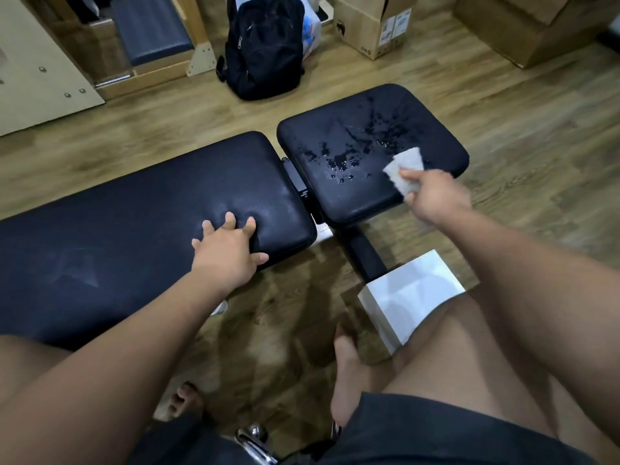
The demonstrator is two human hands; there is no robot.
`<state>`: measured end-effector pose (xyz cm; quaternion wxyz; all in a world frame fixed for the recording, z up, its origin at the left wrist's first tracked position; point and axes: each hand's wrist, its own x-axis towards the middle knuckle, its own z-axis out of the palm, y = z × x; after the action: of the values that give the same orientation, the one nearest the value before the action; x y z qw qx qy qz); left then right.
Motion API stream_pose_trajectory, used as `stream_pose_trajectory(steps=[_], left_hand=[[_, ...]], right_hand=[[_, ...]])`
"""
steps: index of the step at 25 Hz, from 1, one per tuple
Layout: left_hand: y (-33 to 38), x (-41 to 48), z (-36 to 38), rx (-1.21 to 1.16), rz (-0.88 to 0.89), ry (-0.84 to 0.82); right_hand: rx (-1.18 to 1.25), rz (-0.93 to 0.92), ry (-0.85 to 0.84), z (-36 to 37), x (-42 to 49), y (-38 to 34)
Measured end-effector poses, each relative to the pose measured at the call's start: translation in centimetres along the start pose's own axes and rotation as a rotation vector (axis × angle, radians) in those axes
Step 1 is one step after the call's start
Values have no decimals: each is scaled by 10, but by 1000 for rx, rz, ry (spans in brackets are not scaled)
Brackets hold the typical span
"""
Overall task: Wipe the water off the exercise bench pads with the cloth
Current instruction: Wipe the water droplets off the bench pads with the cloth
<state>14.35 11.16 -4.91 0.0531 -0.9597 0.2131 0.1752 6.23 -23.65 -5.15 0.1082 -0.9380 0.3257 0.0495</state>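
Two black bench pads lie side by side. The long pad (134,213) stretches to the left and looks dry. The smaller seat pad (362,129) on the right carries water drops (342,162) across its middle. My right hand (436,199) pinches a pale folded cloth (402,171) over the seat pad's near right corner, beside the wet patch. My left hand (231,250) rests on the long pad's near right corner with fingers spread and pressing the cushion.
A black backpack (265,45) stands on the wooden floor behind the bench, with cardboard boxes (372,25) to its right and wooden equipment (151,38) to its left. A white box (409,293) sits by my right knee. My bare feet are under the bench.
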Motion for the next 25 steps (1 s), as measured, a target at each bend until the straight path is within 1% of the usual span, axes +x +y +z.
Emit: stream_pose_trajectory(steps=[3,5,7,9,11,13,14,15,16,19,20,21,22,23,25], left_hand=[[0,0,0,-3,-11,10],[2,1,1,-2,-26,9],[4,2,3,0,-35,16],[3,1,4,-17,-30,37],[1,1,6,-26,-15,59],[-4,0,9,-21,-9,67],[-6,0,11,-21,-6,69],[-7,1,12,-19,1,69],[-8,2,12,-14,9,68],[-10,7,9,-13,6,76],[-10,6,9,-22,0,87],[-9,5,10,-32,-1,96],[-8,4,11,-39,-1,103],[-8,4,11,-45,-4,110],[-7,4,10,-47,-14,111]], right_hand=[[111,152,-30,-13,15,-8],[207,162,-2,0,-2,-30],[251,40,3,28,-34,-62],[256,-93,-27,45,-62,-83],[213,-178,-40,45,-61,-77],[112,-187,-35,33,-45,-56],[82,-143,-18,30,-35,-40],[111,-60,-10,25,-26,-24],[219,52,-1,23,-19,-9],[782,381,94,25,-10,-2],[921,485,131,31,-14,-10],[1004,567,131,36,-22,-20],[1038,599,108,44,-30,-30],[1069,581,76,52,-37,-40],[1060,515,-70,65,-50,-57]])
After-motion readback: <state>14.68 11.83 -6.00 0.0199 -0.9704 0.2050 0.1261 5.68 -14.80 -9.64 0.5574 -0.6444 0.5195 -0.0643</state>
